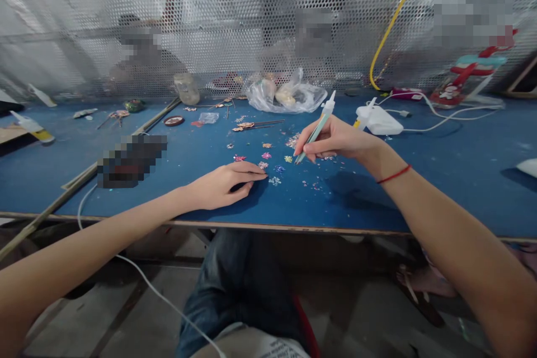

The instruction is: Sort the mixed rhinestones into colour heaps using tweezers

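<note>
Right hand (338,142) pinching a slim pale-green applicator pen (321,121), long axis slanting down-left, tip near scattered metallic sequins (265,155) on the blue bench (457,148); left hand (222,185) loosely open, empty, fingertips just beside the sequins
</note>
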The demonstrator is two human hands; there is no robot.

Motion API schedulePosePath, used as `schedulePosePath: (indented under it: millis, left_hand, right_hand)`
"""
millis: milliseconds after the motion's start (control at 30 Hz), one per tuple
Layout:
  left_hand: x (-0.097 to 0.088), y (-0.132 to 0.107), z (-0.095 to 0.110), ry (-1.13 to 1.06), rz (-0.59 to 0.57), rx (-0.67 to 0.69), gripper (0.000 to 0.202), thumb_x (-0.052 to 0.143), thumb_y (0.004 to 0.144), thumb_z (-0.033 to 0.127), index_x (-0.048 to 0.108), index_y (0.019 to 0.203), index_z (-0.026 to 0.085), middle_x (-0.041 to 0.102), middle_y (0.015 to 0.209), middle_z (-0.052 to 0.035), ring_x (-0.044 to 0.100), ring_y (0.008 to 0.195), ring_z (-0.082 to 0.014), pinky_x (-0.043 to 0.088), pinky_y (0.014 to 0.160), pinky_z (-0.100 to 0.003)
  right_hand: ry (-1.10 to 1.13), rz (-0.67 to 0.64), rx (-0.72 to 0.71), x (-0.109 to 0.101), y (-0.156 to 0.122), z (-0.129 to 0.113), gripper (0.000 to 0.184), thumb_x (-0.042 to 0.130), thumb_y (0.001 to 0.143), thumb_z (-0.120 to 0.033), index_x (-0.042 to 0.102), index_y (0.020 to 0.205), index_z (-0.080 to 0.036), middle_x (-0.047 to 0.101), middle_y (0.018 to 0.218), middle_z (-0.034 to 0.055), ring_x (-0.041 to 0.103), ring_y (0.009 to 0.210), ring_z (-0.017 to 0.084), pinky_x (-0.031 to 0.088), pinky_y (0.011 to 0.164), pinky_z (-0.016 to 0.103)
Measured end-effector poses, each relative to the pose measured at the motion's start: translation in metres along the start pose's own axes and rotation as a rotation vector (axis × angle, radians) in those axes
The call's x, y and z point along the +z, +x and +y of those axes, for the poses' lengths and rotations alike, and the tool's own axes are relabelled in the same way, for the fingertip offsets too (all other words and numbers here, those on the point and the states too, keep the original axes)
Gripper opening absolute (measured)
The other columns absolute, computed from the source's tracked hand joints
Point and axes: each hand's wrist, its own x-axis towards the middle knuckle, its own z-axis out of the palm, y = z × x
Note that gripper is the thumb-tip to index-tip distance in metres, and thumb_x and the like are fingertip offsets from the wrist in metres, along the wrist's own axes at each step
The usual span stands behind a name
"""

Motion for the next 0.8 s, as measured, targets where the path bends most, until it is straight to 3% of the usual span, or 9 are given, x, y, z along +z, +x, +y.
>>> schedulePosePath:
  millis: [433,633,800]
  left_hand:
    - [-0.009,-0.018,-0.001,0.031,0.047,0.029,0.04,0.043,0.102,0.017,0.07,0.131,0.015,0.07,0.136,-0.0107,0.067,0.128,-0.0219,0.054,0.115,-0.04]
    - [-0.004,-0.006,-0.003,0.04,0.086,-0.008,0.039,0.044,0.104,0.024,0.068,0.135,0.016,0.07,0.137,-0.0109,0.065,0.131,-0.0229,0.049,0.121,-0.045]
    - [-0.001,-0.001,-0.004,0.006,0.101,0.009,0.037,0.043,0.104,0.023,0.073,0.124,0.016,0.075,0.129,-0.0099,0.07,0.124,-0.0214,0.054,0.116,-0.042]
  right_hand:
    - [-0.043,0.005,0.063,0.006,0.001,-0.006,0.022,0.081,0.086,-0.035,0.08,0.092,-0.013,0.065,0.062,-0.0001,0.046,0.05,0.005,0.03,0.042,0.02]
    - [-0.067,-0.011,0.045,0.007,0.002,-0.006,0.022,0.08,0.087,-0.037,0.081,0.091,-0.015,0.065,0.061,-0.0012,0.046,0.05,0.005,0.031,0.043,0.019]
    - [-0.075,-0.054,0.052,0.005,0.003,-0.004,0.023,0.08,0.088,-0.037,0.081,0.095,-0.015,0.068,0.065,0.0005,0.05,0.053,0.006,0.03,0.044,0.02]
